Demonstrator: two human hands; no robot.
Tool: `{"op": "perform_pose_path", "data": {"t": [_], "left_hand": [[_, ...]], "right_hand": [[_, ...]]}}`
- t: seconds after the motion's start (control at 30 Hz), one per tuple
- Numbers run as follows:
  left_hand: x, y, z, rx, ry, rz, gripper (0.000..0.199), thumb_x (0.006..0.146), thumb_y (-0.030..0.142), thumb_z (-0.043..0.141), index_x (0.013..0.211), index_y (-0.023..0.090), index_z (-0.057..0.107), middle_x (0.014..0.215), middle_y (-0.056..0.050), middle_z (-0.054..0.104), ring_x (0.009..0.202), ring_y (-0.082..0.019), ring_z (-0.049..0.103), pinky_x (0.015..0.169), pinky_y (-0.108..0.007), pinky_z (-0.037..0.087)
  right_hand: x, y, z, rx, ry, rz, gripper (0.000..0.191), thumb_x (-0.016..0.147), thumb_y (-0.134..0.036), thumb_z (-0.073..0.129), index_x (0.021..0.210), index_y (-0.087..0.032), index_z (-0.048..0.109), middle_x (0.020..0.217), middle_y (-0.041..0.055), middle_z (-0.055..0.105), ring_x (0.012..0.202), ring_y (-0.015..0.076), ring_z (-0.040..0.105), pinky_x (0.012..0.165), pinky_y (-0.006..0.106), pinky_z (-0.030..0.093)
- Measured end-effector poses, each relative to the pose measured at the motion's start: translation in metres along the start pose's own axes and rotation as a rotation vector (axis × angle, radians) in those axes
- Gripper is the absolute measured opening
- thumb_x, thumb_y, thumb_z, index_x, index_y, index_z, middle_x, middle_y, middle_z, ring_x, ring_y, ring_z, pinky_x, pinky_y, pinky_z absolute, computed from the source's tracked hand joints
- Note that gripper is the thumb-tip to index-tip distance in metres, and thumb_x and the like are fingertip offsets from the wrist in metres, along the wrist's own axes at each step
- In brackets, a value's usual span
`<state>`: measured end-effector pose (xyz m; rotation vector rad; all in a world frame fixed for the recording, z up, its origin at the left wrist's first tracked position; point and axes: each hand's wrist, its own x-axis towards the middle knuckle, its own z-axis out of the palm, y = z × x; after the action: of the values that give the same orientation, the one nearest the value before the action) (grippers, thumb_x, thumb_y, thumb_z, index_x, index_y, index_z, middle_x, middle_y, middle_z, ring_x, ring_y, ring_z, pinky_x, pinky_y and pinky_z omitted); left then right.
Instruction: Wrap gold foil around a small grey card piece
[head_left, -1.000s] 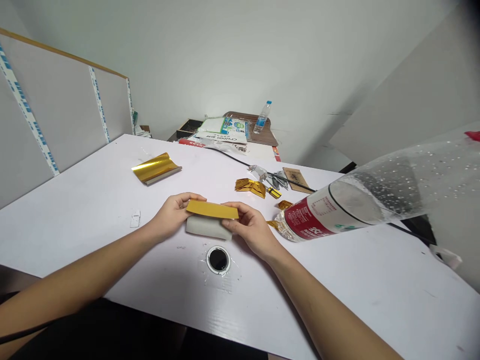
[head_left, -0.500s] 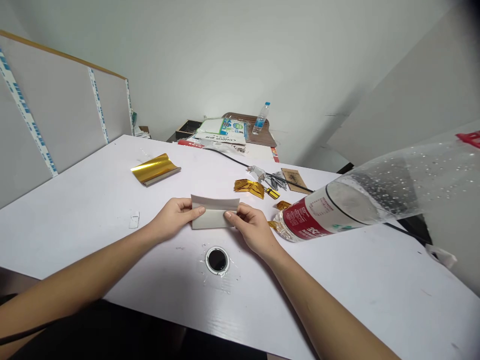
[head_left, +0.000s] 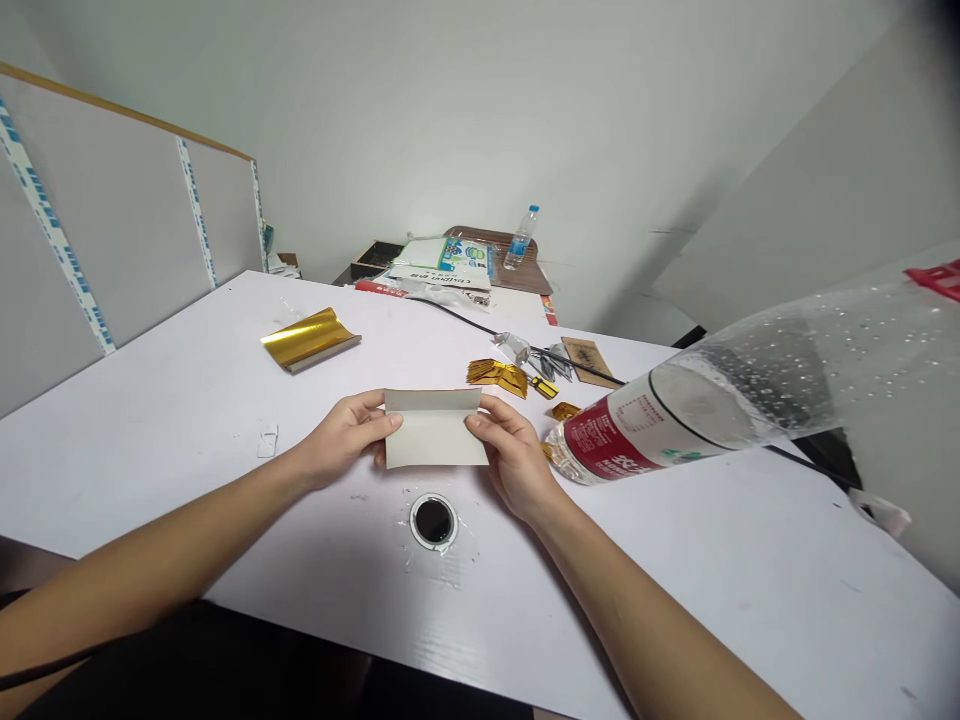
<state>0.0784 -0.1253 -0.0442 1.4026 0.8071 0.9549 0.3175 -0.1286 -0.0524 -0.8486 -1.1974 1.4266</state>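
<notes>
A creased sheet of pale grey paper (head_left: pixel 435 438) is held up over the table, its plain side towards me. My left hand (head_left: pixel 358 432) pinches its left edge, thumb on the front and fingers behind. At the right edge my right hand (head_left: pixel 511 445) grips it the same way. A fold line runs across the upper part of the sheet. Below it, a round black hole with a white rim (head_left: pixel 433 521) sits in the tabletop. Further left lies a curled stack of shiny gold sheets (head_left: pixel 311 338) with grey undersides.
Right of my hands leans a large cut plastic bottle (head_left: pixel 622 430) with a red label. Behind stand folded gold pieces (head_left: pixel 498 376), a yellow-black tool (head_left: pixel 544 387), silver pieces (head_left: pixel 551 361) and a brown card (head_left: pixel 589 360). A black cable (head_left: pixel 454 315) crosses the table.
The sheet has been opened out from its fold, so more of its flat face shows. My thumbs have moved apart towards its side edges.
</notes>
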Motion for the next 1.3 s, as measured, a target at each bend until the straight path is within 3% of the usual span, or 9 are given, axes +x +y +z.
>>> {"op": "perform_pose_path", "data": {"t": [0.2, 0.37, 0.53, 0.77, 0.93, 1.03, 1.1, 1.2, 1.3], "left_hand": [[-0.001, 0.001, 0.001, -0.175, -0.013, -0.056, 0.049, 0.091, 0.044, 0.078, 0.131, 0.018, 0.071, 0.080, -0.002, 0.067, 0.060, -0.011, 0.058, 0.052, -0.021, 0.049], [0.000, 0.000, -0.002, -0.215, -0.012, -0.112, 0.030, 0.089, 0.038, 0.078, 0.111, 0.018, 0.078, 0.090, -0.004, 0.069, 0.060, -0.010, 0.057, 0.054, -0.023, 0.050], [0.000, 0.003, -0.007, -0.151, -0.080, -0.083, 0.034, 0.087, 0.041, 0.078, 0.110, 0.016, 0.075, 0.103, -0.009, 0.071, 0.073, -0.015, 0.064, 0.064, -0.026, 0.054], [-0.002, -0.005, -0.007, 0.267, -0.149, 0.050, 0.040, 0.088, 0.025, 0.072, 0.126, 0.019, 0.065, 0.124, -0.013, 0.072, 0.107, -0.025, 0.072, 0.091, -0.036, 0.060], [-0.002, -0.004, -0.006, 0.831, -0.081, 0.372, 0.027, 0.098, 0.021, 0.056, 0.121, 0.024, 0.071, 0.132, -0.011, 0.064, 0.116, -0.025, 0.067, 0.098, -0.040, 0.060], [-0.003, 0.000, -0.004, 1.095, -0.134, 0.650, 0.024, 0.097, 0.013, 0.054, 0.111, 0.022, 0.071, 0.141, -0.013, 0.060, 0.129, -0.028, 0.060, 0.106, -0.044, 0.057], [-0.004, 0.000, -0.001, 1.204, -0.229, 0.764, 0.021, 0.092, 0.008, 0.055, 0.104, 0.019, 0.069, 0.137, -0.014, 0.065, 0.133, -0.030, 0.058, 0.110, -0.047, 0.054], [-0.005, -0.003, 0.002, 1.266, -0.287, 0.668, 0.017, 0.088, 0.007, 0.056, 0.097, 0.017, 0.066, 0.112, -0.011, 0.074, 0.109, -0.026, 0.070, 0.100, -0.042, 0.058], [-0.007, -0.001, 0.002, 1.268, -0.321, 0.538, 0.015, 0.094, 0.026, 0.064, 0.105, 0.018, 0.069, 0.113, -0.011, 0.074, 0.105, -0.027, 0.071, 0.097, -0.043, 0.057]], "right_hand": [[-0.001, -0.002, 0.002, 0.161, -0.013, 0.092, 0.033, 0.074, -0.034, 0.076, 0.106, -0.025, 0.072, 0.076, -0.0023, 0.070, 0.048, 0.0141, 0.054, 0.041, 0.027, 0.046], [0.004, 0.004, -0.004, 0.235, -0.080, 0.104, 0.022, 0.073, -0.030, 0.075, 0.092, -0.021, 0.072, 0.074, -0.0011, 0.067, 0.051, 0.0146, 0.057, 0.041, 0.026, 0.044], [0.012, 0.007, -0.009, 0.254, -0.158, 0.171, 0.043, 0.086, -0.061, 0.068, 0.092, -0.019, 0.070, 0.071, 0.0025, 0.066, 0.050, 0.0162, 0.059, 0.046, 0.028, 0.045], [0.016, 0.007, -0.005, 0.108, -0.035, 0.199, 0.034, 0.068, -0.028, 0.077, 0.100, -0.021, 0.067, 0.076, -0.0026, 0.065, 0.055, 0.0129, 0.055, 0.042, 0.023, 0.040], [0.017, 0.009, -0.004, -0.041, -0.043, 0.168, 0.040, 0.070, -0.025, 0.066, 0.109, -0.023, 0.065, 0.071, -0.0073, 0.054, 0.050, 0.0107, 0.044, 0.043, 0.024, 0.033], [0.016, 0.012, -0.004, -0.340, -0.003, 0.021, 0.038, 0.076, -0.025, 0.063, 0.114, -0.024, 0.064, 0.075, -0.0053, 0.058, 0.060, 0.0149, 0.052, 0.056, 0.029, 0.044], [0.013, 0.012, -0.004, -0.616, 0.079, -0.200, 0.036, 0.081, -0.025, 0.064, 0.117, -0.023, 0.065, 0.095, 0.0026, 0.068, 0.085, 0.0221, 0.063, 0.077, 0.038, 0.053], [0.004, 0.007, -0.004, -0.906, 0.116, -0.469, 0.027, 0.088, -0.022, 0.061, 0.115, -0.023, 0.068, 0.118, 0.0115, 0.070, 0.116, 0.0315, 0.061, 0.102, 0.052, 0.048], [-0.007, -0.002, -0.003, -0.942, -0.173, -0.488, 0.019, 0.095, -0.017, 0.056, 0.107, -0.024, 0.069, 0.106, 0.0076, 0.074, 0.102, 0.0256, 0.068, 0.095, 0.044, 0.052]]}}
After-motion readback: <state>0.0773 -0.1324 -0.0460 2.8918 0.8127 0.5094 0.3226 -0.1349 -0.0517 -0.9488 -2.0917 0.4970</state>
